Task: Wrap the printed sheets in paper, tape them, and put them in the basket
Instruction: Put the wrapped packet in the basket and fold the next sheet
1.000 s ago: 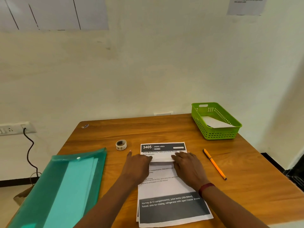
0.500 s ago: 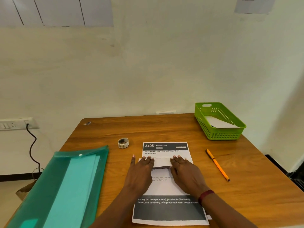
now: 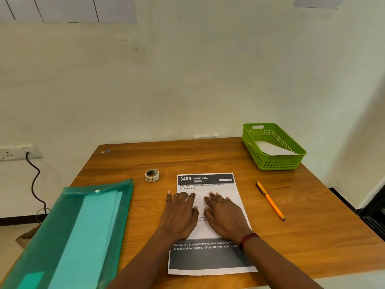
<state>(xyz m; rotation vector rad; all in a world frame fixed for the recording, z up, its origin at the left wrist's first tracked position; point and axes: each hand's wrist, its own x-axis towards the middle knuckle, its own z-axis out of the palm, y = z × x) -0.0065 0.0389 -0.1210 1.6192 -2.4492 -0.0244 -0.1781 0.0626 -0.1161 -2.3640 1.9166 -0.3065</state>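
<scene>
Tabletop [image 3: 312,215] wood open right of my fingers [image 3: 217,200] out to pen [image 3: 270,200]; folder [image 3: 68,236] crowds left edge. Left hand [image 3: 179,213], right hand [image 3: 225,217] flat, fingers straight, pressing printed sheets [image 3: 206,180]; long axis runs away from me, header far.

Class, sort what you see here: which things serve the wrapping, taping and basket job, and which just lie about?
For the job: printed sheets under the left hand and right hand; tape roll; green basket.

Lying about: orange pen; wall cable; teal folder, though its paper may serve.
</scene>
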